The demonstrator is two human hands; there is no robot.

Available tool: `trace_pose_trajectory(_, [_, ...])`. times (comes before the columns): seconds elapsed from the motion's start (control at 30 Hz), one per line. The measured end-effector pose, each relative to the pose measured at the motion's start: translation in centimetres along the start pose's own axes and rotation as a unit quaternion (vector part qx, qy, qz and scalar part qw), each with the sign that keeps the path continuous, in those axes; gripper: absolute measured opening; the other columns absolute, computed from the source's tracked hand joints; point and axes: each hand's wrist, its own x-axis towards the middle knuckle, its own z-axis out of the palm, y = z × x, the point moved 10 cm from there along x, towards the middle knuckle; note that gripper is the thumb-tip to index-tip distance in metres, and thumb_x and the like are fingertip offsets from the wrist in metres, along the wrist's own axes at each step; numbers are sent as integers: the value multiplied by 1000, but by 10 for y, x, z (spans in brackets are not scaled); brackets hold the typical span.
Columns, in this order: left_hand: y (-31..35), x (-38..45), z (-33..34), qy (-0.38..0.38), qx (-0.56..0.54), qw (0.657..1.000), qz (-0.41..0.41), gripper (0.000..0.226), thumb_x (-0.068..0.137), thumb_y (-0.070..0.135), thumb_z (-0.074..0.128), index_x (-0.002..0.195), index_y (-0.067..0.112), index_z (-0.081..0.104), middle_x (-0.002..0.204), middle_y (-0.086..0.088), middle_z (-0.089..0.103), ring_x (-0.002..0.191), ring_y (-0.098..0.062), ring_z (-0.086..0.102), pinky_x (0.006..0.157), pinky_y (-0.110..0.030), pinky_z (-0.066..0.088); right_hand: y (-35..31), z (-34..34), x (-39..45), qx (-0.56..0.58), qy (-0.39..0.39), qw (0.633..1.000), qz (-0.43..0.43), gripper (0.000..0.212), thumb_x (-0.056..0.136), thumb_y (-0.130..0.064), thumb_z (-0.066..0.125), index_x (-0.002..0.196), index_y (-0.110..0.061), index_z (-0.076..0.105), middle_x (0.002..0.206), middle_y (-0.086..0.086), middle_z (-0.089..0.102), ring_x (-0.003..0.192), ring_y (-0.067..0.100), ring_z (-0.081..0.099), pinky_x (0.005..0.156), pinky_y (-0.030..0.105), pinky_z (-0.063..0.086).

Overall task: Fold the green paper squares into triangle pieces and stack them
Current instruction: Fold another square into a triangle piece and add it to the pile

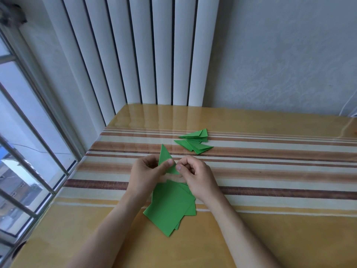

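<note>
Pinching one folded triangle (pixel 166 160) between left hand (pixel 147 174) and right hand (pixel 195 176). Several finished triangles (pixel 195 142) piled beyond; unfolded squares (pixel 170 206) remaining.

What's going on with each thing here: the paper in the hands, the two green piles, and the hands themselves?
Folded green triangle: held up off the table, pinched by both hands.
Left hand: fingers curled, thumb pressing the triangle.
Right hand: fingers curled, pinching the triangle's lower corner.
Unfolded green squares: flat, loosely fanned pile under the hands.
Finished triangles: loose, overlapping pile lying farther back on the table.
</note>
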Motion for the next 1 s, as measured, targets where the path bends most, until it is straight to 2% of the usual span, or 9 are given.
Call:
trace_pose_trajectory(0.1, [1, -1, 2, 5, 35, 999, 4, 26, 81, 32, 83, 80, 6, 79, 71, -13, 75, 63, -20, 69, 65, -40, 58, 1, 0, -1, 14, 3, 1000, 9, 13, 101, -29, 67, 89, -24, 69, 76, -11, 63, 76, 15, 64, 73, 49, 59])
trace_pose_trajectory(0.17, [3, -1, -6, 35, 34, 999, 6, 23, 82, 29, 83, 81, 7, 78, 68, -9, 74, 60, -16, 68, 57, -36, 57, 0, 1, -2, 14, 1, 1000, 11, 14, 101, -28, 66, 89, -22, 69, 77, -7, 67, 78, 20, 68, 73, 49, 60])
trace_pose_trajectory(0.37, [3, 0, -19, 87, 18, 996, 2, 19, 85, 24, 83, 76, 8, 78, 64, -6, 73, 57, -12, 65, 58, -33, 54, -5, 2, -2, -20, -4, 1000, 4, 15, 103, -22, 63, 91, -15, 68, 77, -7, 69, 71, 7, 66, 66, 29, 54])
trace_pose_trajectory(0.53, [-1, 1, -29, 114, 5, 993, -20, 19, 86, 27, 82, 79, 10, 79, 63, -3, 72, 58, -13, 64, 59, -41, 57, -4, -3, -3, -8, 13, 1000, 18, 17, 102, -21, 62, 87, -15, 66, 75, -6, 65, 70, 15, 63, 62, 27, 49])
trace_pose_trajectory(0.6, [-5, 2, -35, 122, -17, 992, -39, 18, 86, 28, 82, 83, 10, 79, 63, -1, 71, 59, -12, 63, 60, -45, 58, -3, -4, -3, -1, 16, 1000, 25, 17, 102, -21, 62, 86, -16, 65, 75, -4, 65, 72, 19, 63, 63, 33, 51])
trace_pose_trajectory(0.7, [-4, 0, -31, 111, -14, 993, -41, 22, 86, 29, 82, 82, 8, 77, 64, -3, 70, 57, -13, 63, 47, -35, 55, -4, -4, -4, 9, 20, 999, 30, 16, 103, -22, 61, 87, -17, 64, 78, 0, 66, 76, 26, 65, 66, 40, 52])
trace_pose_trajectory(0.8, [-3, -1, -23, 90, -9, 995, -40, 25, 86, 29, 81, 81, 6, 76, 62, -3, 69, 52, -12, 62, 41, -28, 49, -5, -1, -4, 31, 11, 999, 30, 17, 103, -27, 61, 90, -17, 65, 79, 1, 66, 71, 18, 62, 65, 39, 52])
trace_pose_trajectory(0.9, [-2, -1, -14, 53, 0, 998, -39, 23, 87, 28, 81, 84, 6, 78, 64, -3, 71, 57, -9, 64, 46, -28, 51, -10, 5, -5, -6, -12, 1000, 8, 21, 104, -30, 62, 85, -20, 64, 71, -7, 61, 64, 5, 54, 58, 23, 43])
trace_pose_trajectory(1.0, [0, -2, -10, 40, 3, 999, -28, 19, 87, 24, 79, 87, 6, 78, 68, -6, 74, 59, -6, 65, 49, -19, 50, -11, 0, -5, -16, 8, 1000, -1, 27, 103, -25, 62, 77, -22, 62, 67, -7, 59, 59, 3, 51, 55, 22, 39])
